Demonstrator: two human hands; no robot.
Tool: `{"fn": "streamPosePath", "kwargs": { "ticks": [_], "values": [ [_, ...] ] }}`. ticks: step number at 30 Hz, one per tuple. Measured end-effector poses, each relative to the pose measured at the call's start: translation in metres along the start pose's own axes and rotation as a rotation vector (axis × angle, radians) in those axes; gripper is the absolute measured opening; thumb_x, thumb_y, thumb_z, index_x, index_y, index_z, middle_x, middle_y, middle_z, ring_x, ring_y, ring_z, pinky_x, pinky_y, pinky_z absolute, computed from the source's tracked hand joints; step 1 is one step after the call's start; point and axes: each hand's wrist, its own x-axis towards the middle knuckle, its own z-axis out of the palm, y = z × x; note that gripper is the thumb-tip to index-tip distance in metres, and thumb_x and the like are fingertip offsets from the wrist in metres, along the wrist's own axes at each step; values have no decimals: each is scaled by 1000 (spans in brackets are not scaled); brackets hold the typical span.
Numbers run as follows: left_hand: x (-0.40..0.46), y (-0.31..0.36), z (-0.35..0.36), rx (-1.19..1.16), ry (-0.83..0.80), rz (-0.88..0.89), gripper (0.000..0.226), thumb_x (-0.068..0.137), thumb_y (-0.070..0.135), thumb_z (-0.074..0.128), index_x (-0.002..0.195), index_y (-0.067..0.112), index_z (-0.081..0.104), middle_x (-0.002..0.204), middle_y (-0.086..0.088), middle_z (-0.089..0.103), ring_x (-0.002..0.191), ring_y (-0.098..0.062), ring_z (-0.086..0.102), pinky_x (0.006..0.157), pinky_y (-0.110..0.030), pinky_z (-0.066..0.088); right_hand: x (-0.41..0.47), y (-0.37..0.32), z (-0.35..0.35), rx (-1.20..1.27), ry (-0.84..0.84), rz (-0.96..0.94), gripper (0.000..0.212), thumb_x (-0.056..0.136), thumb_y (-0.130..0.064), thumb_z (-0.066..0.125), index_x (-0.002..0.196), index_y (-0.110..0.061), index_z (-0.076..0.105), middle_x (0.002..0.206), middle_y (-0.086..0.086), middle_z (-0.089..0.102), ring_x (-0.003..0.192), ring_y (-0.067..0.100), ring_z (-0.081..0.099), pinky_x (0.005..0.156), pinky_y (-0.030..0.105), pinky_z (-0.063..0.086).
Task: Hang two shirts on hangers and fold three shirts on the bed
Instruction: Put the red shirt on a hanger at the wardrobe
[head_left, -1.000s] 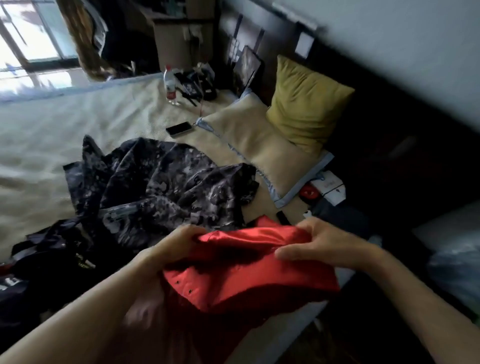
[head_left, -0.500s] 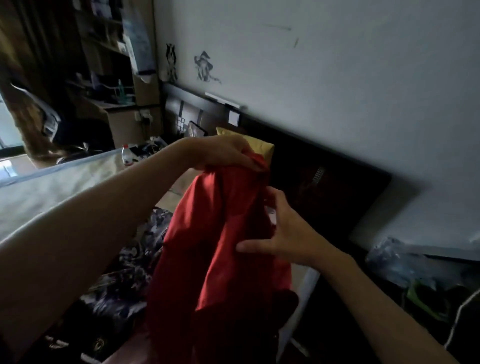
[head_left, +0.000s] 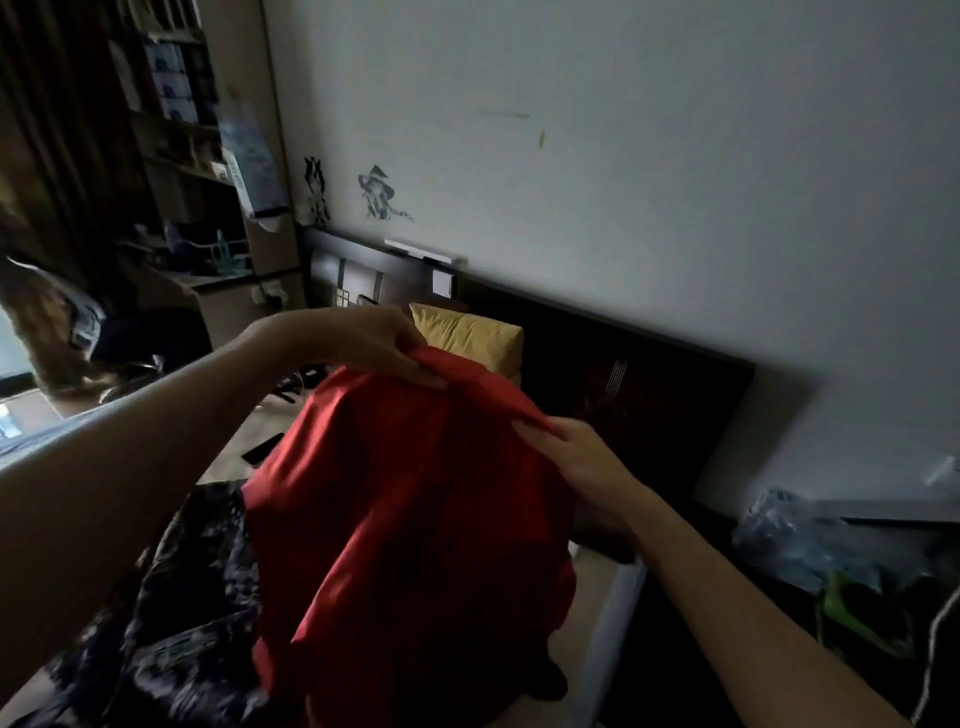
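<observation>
A red shirt (head_left: 405, 530) hangs in the air in front of me, above the bed (head_left: 582, 644). My left hand (head_left: 363, 343) grips its top edge at the high point, fingers curled over the cloth. My right hand (head_left: 576, 457) pinches the same top edge lower and to the right. The shirt drapes down between my arms and hides much of the bed. A dark patterned shirt (head_left: 176, 613) lies crumpled on the bed at lower left.
A yellow pillow (head_left: 467, 332) leans on the dark headboard (head_left: 623, 384). A black phone (head_left: 262, 448) lies on the bed behind the shirt. A desk and shelves (head_left: 197, 208) stand far left. Clutter and a plastic bag (head_left: 800, 535) fill the right side.
Both hands have lifted the red shirt off the bed and raised it. The right hand has moved from the shirt's middle to its top edge, spreading the cloth wider.
</observation>
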Motion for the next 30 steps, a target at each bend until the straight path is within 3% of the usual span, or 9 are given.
{"fn": "streamPosePath", "kwargs": {
  "ticks": [4,7,9,13,16,19,22,26,30],
  "values": [
    [-7,15,38,42,221,103,96,53,82,76,129,27,55,128,10,53,108,-8,57,92,-31,52,14,-37,-1,-51,-7,-65,32,97,-35,63,96,-5,75,87,10,73,72,14,67,71,26,55],
    [-16,34,80,-34,574,263,82,57,84,73,113,26,54,106,13,57,86,-9,58,80,-32,54,21,-68,2,-52,7,-117,43,99,-34,60,86,6,70,68,5,67,56,10,61,57,21,50],
    [-27,40,102,-293,480,222,84,53,92,68,109,29,57,96,16,65,85,-3,63,78,-25,54,23,-89,-1,21,16,-114,38,99,-31,60,69,-8,65,55,-2,62,44,5,56,48,17,47],
    [-24,50,129,-448,412,186,97,55,81,79,132,31,49,123,10,62,112,-4,65,93,-28,55,26,-118,-9,50,106,-109,34,95,-33,67,67,-14,63,51,-7,63,44,4,59,51,16,49],
    [-5,63,118,-564,439,197,22,86,31,81,100,24,66,84,16,73,74,3,67,67,-21,56,23,-124,-22,25,187,-76,38,91,-39,71,66,-11,63,53,-4,62,48,10,60,51,19,48],
    [11,75,89,-705,506,191,33,99,0,55,93,26,74,77,11,75,71,-1,66,69,-21,53,14,-115,-58,-239,398,-131,46,90,-52,66,75,-9,56,66,5,54,59,16,53,55,23,43],
    [36,108,69,-767,435,158,34,99,0,50,91,22,76,77,4,77,69,-6,71,69,-23,56,-22,-97,-85,-367,571,-208,56,83,-67,63,97,-14,56,86,-6,63,75,7,59,70,24,45],
    [88,175,52,-749,302,111,16,90,23,65,83,12,74,68,-2,74,66,-18,72,70,-33,57,-72,-49,-90,-352,428,-207,63,63,-76,72,104,-28,67,101,-10,70,88,-2,66,74,13,49],
    [137,245,38,-473,127,143,31,92,28,63,86,-1,73,72,-12,72,59,-23,64,62,-30,50,-79,-12,-129,-238,239,-97,30,80,-42,80,106,-28,74,104,-14,75,96,-5,69,78,10,52]
  ]
}}
